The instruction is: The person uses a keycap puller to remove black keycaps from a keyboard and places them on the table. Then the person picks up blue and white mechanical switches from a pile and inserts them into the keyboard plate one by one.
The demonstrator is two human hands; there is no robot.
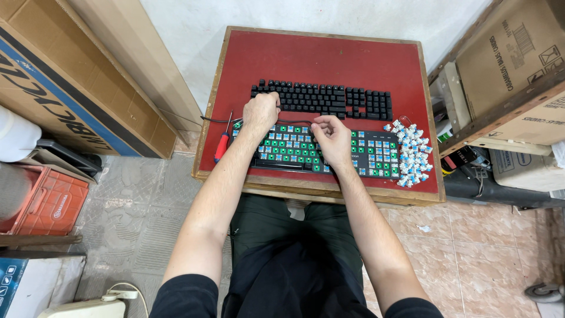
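Two keyboards lie on a small red-topped table (329, 56). The far one is a black keyboard (329, 99) with its keycaps on. The near one is a stripped keyboard (371, 154) showing a green board and blue switches. My left hand (261, 112) rests fisted on the left end of the black keyboard, touching its keys. My right hand (331, 136) hovers curled over the middle of the stripped keyboard, fingers pinched near a thin black cable (294, 122). Whether it grips anything is hidden.
A pile of loose blue-and-white switches (414, 154) lies at the table's right. A red-handled screwdriver (222, 143) sits at the left edge. Cardboard boxes (518, 65) stand right and left (65, 76); a red crate (50, 200) is on the tiled floor.
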